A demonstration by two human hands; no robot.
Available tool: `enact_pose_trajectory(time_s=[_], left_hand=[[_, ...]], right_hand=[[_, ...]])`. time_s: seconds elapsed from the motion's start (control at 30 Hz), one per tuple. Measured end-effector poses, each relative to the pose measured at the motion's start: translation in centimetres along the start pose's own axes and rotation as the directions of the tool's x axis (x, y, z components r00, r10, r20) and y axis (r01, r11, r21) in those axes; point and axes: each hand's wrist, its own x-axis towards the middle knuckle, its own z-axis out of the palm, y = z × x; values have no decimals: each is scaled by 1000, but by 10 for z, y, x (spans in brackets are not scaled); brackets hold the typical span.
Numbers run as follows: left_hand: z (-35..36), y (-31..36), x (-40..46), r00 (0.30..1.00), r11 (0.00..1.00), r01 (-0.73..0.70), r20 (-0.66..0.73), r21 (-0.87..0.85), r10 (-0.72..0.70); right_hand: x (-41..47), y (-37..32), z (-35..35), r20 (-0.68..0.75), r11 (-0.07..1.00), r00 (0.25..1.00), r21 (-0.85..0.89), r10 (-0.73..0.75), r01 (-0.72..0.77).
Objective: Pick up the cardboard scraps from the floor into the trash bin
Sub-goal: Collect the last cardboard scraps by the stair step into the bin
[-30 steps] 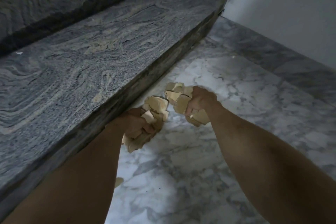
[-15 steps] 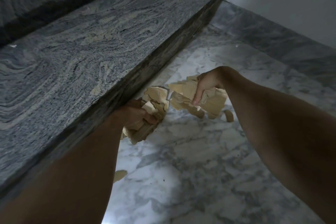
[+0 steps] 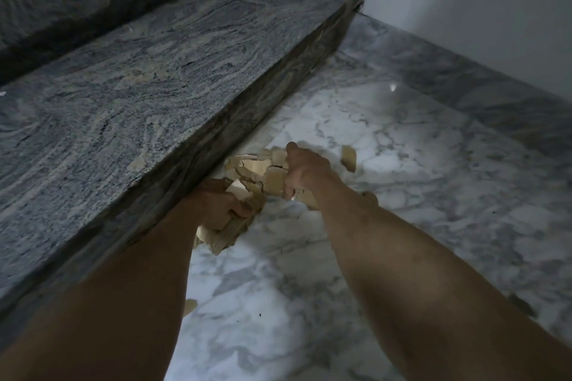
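Observation:
My left hand [image 3: 218, 206] grips a thick bundle of tan cardboard scraps [image 3: 227, 233] close to the dark face of the granite step. My right hand [image 3: 305, 173] curls over a second clump of scraps [image 3: 263, 170] just to the right of it, and the two clumps touch. One loose scrap [image 3: 348, 158] lies or hangs just right of my right hand. Another small scrap [image 3: 189, 306] lies on the floor beside my left forearm. No trash bin is in view.
A wide grey granite step [image 3: 148, 80] runs diagonally along the left. White marble floor [image 3: 402, 179] spreads to the right, bordered by a darker grey strip [image 3: 495, 96] under a white wall [image 3: 479, 9]. A dark bit [image 3: 523, 305] lies at right.
My right hand turned back over and came down onto its clump beside the left bundle. A scrap has come loose to its right. My left hand stayed put.

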Motion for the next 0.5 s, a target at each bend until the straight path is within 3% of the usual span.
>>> enact_pose_trajectory(time_s=[0.1, 0.17, 0.23, 0.33, 0.5], left_hand=[[11, 11, -4, 999, 999, -33, 26, -18, 34], [24, 25, -6, 993, 993, -90, 70, -78, 95], [41, 44, -12, 985, 989, -144, 96, -24, 146], [76, 68, -13, 970, 981, -181, 175, 72, 166], [133, 70, 2, 963, 836, -263, 74, 482, 260]], right_hand=[[1, 25, -20, -5, 959, 999, 282, 46, -43], [0, 50, -45, -41, 856, 987, 505, 154, -113], [4, 76, -62, -48, 773, 964, 608, 261, -180], [7, 99, -56, 103, 791, 941, 518, 321, -326], [16, 106, -27, -199, 848, 892, 444, 407, -288]])
